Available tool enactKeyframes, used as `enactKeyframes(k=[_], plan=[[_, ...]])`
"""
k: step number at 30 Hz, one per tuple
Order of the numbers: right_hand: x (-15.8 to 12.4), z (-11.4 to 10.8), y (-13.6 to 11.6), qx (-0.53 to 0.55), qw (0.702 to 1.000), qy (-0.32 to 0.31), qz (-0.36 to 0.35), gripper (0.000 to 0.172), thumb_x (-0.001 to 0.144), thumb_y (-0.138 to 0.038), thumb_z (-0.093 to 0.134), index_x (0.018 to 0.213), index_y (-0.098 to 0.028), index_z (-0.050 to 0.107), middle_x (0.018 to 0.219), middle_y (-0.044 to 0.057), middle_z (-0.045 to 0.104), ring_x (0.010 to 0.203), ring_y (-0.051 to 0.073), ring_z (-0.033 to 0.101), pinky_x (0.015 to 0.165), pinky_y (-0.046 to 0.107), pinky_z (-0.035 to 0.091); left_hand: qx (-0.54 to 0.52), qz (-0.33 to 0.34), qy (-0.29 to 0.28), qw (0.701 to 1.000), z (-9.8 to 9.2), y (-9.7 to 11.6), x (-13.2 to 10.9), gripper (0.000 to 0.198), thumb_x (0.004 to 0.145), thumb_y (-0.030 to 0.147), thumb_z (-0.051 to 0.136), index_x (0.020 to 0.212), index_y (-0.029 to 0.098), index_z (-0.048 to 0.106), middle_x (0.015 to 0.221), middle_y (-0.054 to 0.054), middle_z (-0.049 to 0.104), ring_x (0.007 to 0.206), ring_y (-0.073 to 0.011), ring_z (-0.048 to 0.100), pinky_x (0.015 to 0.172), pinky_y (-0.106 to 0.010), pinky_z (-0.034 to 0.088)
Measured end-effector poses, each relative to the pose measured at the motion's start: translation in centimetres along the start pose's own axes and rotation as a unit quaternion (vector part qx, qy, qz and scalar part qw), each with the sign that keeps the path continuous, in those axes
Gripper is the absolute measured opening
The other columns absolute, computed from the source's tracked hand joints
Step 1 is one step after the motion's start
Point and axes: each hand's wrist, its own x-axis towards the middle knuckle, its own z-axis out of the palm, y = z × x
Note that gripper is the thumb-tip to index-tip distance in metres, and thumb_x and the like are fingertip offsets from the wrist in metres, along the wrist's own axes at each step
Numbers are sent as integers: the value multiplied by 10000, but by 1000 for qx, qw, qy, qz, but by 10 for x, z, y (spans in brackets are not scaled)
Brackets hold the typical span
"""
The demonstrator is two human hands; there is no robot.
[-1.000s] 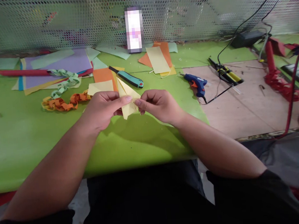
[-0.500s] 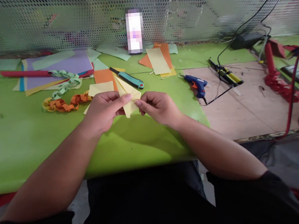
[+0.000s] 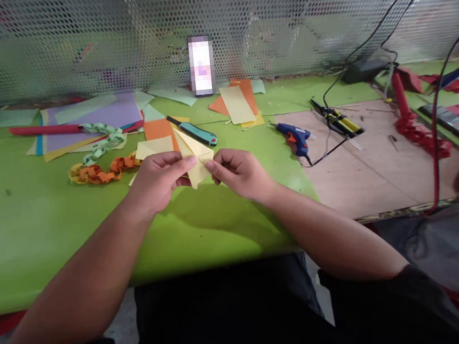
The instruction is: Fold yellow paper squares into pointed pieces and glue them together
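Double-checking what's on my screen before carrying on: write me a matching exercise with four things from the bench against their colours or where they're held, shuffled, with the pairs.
Column one:
1. Folded paper
2. Glue gun
3. Cutter
4. Paper chain

Column two:
A. Teal and black
B. Green, yellow and orange links
C. Held by left hand and right hand
D. Blue with a red-orange trigger

Pairs: 1-C, 2-D, 3-A, 4-B

blue glue gun near yellow-handled pliers

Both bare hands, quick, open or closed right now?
Left hand: closed, holding the folded pale-yellow paper.
Right hand: closed, pinching that paper's right edge.
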Motion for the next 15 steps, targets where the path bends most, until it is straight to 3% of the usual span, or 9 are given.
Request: enactKeyframes(k=[9, 15], plan=[[0, 2, 1, 0, 1000, 9, 7, 545, 963, -683, 661, 754, -181, 622, 626, -11, 583, 547, 95, 417, 506, 249, 318, -7, 19, -27, 999, -5, -7, 3, 280, 880, 478, 816, 844, 201, 809, 811, -71, 787, 705, -200, 742, 609, -306, 622], [0, 1, 2, 14, 1000, 5, 2, 527, 930, -657, 724, 734, -179, 625, 622, -21, 567, 552, 92, 407, 506, 253, 307, 9, 23, -17, 1000, -4, -7, 2, 286, 874, 478, 823, 814, 199, 802, 791, -60, 763, 685, -183, 718, 617, -306, 620]])
